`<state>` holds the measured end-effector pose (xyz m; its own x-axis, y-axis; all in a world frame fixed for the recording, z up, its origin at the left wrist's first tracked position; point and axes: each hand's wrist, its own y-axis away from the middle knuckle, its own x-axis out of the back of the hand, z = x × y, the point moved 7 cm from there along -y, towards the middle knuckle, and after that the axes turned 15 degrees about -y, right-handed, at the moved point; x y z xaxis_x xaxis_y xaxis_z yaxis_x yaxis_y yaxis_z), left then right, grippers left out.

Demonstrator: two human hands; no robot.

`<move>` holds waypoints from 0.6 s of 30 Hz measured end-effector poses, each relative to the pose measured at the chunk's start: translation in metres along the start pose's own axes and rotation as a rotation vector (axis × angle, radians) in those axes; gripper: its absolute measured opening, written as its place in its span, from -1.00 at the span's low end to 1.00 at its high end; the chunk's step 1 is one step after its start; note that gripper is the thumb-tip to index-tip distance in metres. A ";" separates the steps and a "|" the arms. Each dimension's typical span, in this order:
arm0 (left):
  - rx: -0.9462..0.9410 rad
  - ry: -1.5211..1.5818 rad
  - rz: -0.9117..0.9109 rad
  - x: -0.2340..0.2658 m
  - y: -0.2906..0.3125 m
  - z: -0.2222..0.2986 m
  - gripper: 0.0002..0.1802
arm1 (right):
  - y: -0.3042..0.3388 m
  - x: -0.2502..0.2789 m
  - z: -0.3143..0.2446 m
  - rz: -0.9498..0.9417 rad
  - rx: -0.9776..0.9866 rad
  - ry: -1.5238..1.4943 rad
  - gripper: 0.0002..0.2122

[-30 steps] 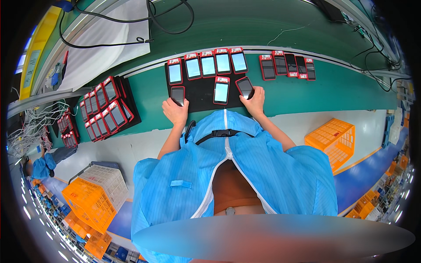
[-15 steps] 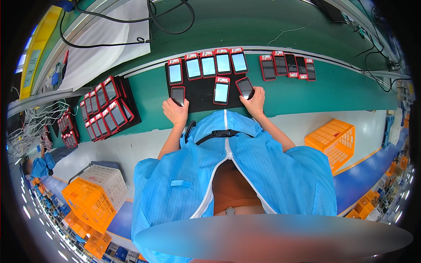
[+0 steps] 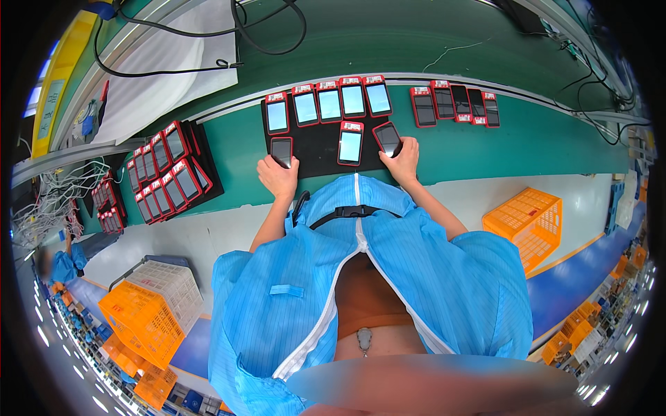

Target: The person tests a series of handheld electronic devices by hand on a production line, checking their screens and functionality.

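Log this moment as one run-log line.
left hand on dark handset | right hand on dark handset | black mat

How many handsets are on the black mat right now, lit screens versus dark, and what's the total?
Lit-screen handsets: 6
Dark-screen handsets: 2, one under the left hand at, one under the right hand at
Total on the black mat: 8

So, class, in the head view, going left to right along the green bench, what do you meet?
Tilted cluster of red handsets → dark-screened handset under the left hand → lit handset lying alone on the black mat → dark handset at the right hand → row of four dark handsets → orange crate.
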<state>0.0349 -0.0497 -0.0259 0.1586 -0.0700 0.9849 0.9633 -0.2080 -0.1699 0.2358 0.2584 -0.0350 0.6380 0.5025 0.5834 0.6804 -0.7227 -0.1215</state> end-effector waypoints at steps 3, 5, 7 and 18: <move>0.009 -0.004 -0.019 0.002 0.000 0.002 -0.33 | 0.001 0.001 0.001 -0.002 -0.005 0.000 -0.42; 0.015 -0.008 -0.035 0.003 0.000 0.002 -0.33 | 0.001 -0.002 0.004 -0.046 -0.064 -0.006 -0.39; 0.022 -0.012 -0.051 0.003 0.000 0.001 -0.33 | 0.001 -0.002 0.004 -0.045 -0.065 -0.001 -0.39; 0.000 -0.003 -0.051 0.001 0.003 0.000 -0.28 | 0.003 -0.004 0.004 -0.030 -0.055 0.034 -0.35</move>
<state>0.0376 -0.0503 -0.0248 0.1101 -0.0569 0.9923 0.9700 -0.2115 -0.1198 0.2369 0.2559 -0.0405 0.6045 0.5087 0.6130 0.6777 -0.7329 -0.0601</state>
